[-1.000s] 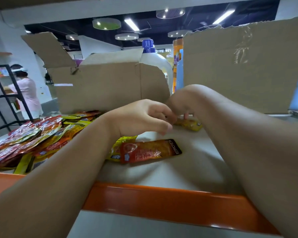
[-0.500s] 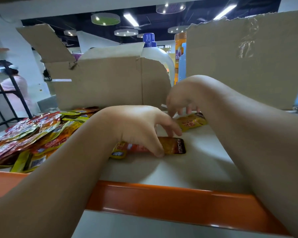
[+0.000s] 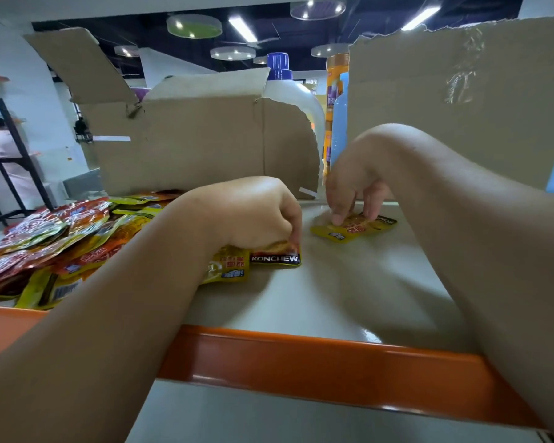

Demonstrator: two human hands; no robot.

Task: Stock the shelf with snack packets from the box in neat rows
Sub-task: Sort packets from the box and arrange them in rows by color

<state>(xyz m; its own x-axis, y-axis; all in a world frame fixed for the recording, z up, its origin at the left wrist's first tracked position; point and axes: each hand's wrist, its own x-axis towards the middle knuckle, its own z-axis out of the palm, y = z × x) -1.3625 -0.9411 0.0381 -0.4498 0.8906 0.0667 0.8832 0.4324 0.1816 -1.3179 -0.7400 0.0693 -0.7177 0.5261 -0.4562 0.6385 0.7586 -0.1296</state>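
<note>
On the pale shelf [image 3: 333, 298] with an orange front edge lie snack packets. My left hand [image 3: 253, 212] is curled down on an orange packet marked KONCHEW [image 3: 277, 255], which rests over a yellow packet [image 3: 227, 268]. My right hand [image 3: 355, 180] presses its fingertips on a yellow and orange packet [image 3: 354, 228] further back. A heap of red, orange and yellow packets [image 3: 61, 241] covers the shelf's left part. An open cardboard box [image 3: 199, 145] stands behind the heap.
A tall cardboard sheet [image 3: 461, 107] stands at the back right. A white bottle with a blue cap [image 3: 291, 91] and an orange bottle [image 3: 335, 81] rise behind the box. A person in pink [image 3: 4, 155] stands by a black rack far left.
My left hand dropped onto the orange packet and closed its fingers over it. My right hand lowered its fingertips onto the yellow packet at the back. The view moved closer.
</note>
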